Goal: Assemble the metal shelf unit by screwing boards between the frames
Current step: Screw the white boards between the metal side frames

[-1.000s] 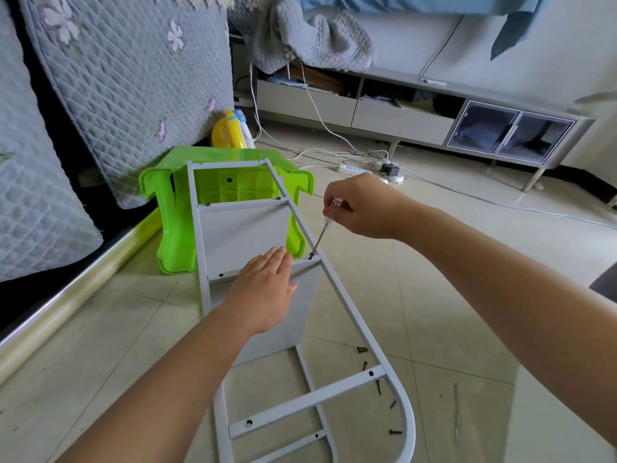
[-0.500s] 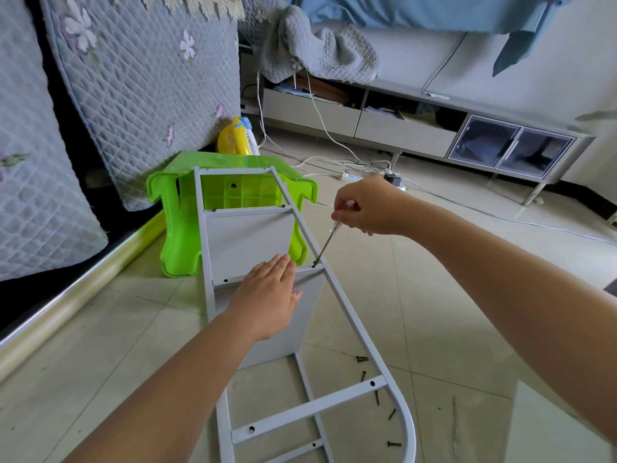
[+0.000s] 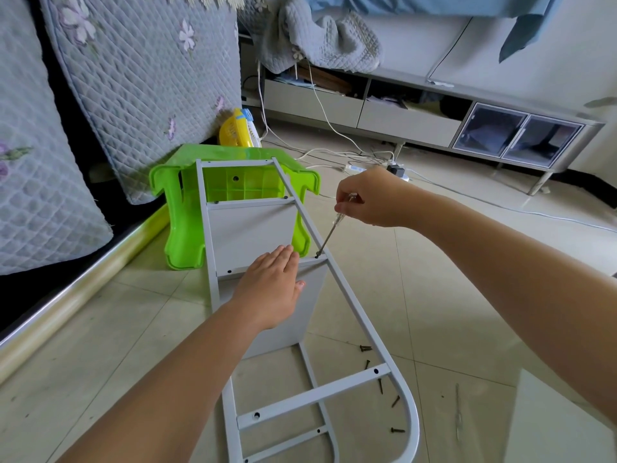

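left hand [image 3: 270, 289] bare | right hand [image 3: 370, 198] bare | both forearms bare, no sleeves, no jewellery

Home living room, tiled floor [image 3: 417, 295], TV cabinet [image 3: 417, 108], quilted mattress [image 3: 133, 78]

My left hand [image 3: 271, 290] lies flat, palm down, fingers straight and close together, thumb out to the side, forearm reaching in from the lower left. My right hand [image 3: 370, 198] is raised higher, fingers curled in a pinch at the fingertips, wrist bent, forearm coming in from the right
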Available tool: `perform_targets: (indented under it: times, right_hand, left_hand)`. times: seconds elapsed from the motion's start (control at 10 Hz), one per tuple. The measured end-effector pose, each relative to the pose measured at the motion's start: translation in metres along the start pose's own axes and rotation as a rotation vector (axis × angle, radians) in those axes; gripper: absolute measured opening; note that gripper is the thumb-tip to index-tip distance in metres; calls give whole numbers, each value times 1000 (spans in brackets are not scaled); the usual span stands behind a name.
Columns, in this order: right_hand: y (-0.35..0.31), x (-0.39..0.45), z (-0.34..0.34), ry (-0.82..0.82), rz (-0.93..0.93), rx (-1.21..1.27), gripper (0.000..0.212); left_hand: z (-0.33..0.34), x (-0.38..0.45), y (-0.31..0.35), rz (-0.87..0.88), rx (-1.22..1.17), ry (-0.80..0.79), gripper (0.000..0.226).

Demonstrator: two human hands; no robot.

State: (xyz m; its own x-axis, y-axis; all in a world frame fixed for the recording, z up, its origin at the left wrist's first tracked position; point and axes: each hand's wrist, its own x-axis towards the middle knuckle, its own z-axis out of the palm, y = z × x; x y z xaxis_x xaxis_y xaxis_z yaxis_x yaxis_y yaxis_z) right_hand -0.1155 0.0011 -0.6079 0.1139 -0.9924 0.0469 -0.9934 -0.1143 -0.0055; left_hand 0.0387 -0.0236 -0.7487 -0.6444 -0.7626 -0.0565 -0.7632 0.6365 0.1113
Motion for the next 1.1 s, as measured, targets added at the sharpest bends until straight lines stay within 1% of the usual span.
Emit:
perform_targets:
  times: [0.2,0.4,0.6,0.7,0.8,1.0,1.1]
  right_hand:
    - [-8,12,5,3,40,-147,29]
    - [-17,21,7,16,96,-212,33]
    - [-9,10,7,-44,-18,-121,24]
    - [-4,6,7,-40,-105,-157,23]
    - [-5,1,9,-78,-169,-166,25]
    - [-1,-5,5,46,-177,-148,26]
    - [2,-7,5,64,-187,-106,24]
  left_hand:
    - [0,0,1,0,-6,-8,56]
    - [-1,-1,0,3,-3,-5,56]
    - [0,-2,1,6,-10,-18,56]
    - [0,-1,0,8,-9,-11,56]
    - [0,-1,0,7,1,-12,56]
    - [0,-1,1,8,8,-16,56]
    - [0,-1,1,8,7,-12,56]
